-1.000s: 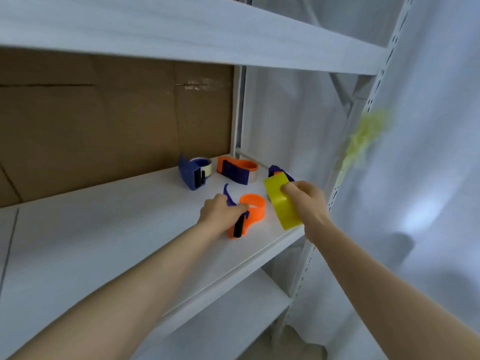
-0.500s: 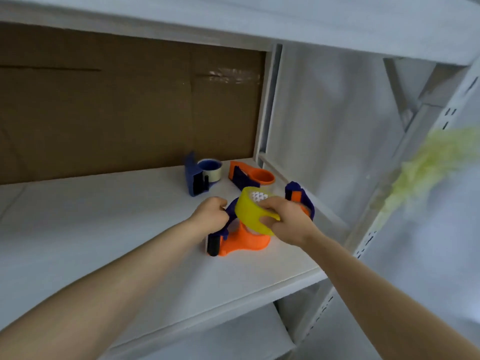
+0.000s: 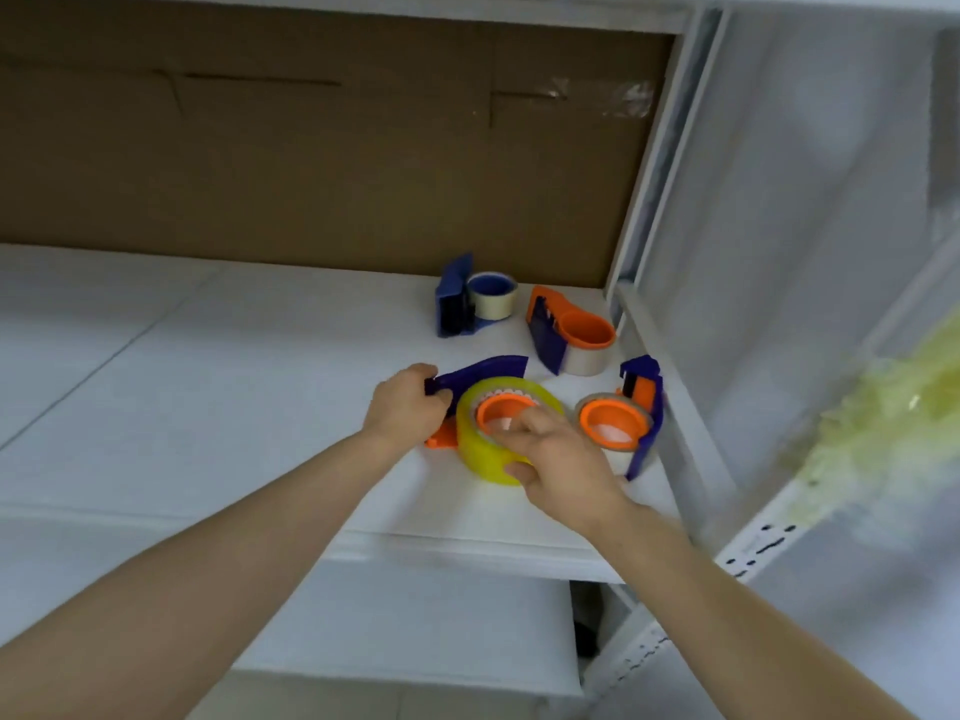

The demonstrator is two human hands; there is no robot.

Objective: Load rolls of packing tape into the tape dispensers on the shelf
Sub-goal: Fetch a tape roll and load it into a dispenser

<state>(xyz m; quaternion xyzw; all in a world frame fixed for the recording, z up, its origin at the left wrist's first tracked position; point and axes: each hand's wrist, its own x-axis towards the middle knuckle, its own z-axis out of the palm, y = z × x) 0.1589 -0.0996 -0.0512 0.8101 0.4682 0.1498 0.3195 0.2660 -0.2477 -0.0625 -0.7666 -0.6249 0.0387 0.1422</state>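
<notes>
Head cam: L hand (image 3: 405, 413) curled tight round purple handle end of orange dispenser (image 3: 485, 370), which sits on shelf (image 3: 208, 407) nr front edge. Seated around its orange hub: yellow tape roll (image 3: 480, 454). R hand (image 3: 563, 462) holds roll, thumb on outer wall, fingers bent over top rim, blurred.

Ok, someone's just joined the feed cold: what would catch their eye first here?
The bright yellow tape roll at the front of the white shelf, sitting around the orange hub of a dispenser. The left grip holds that dispenser's blue handle and the right grip is round the roll. Behind stand a blue dispenser and an orange dispenser, with a third dispenser to the right, all before brown cardboard.
</notes>
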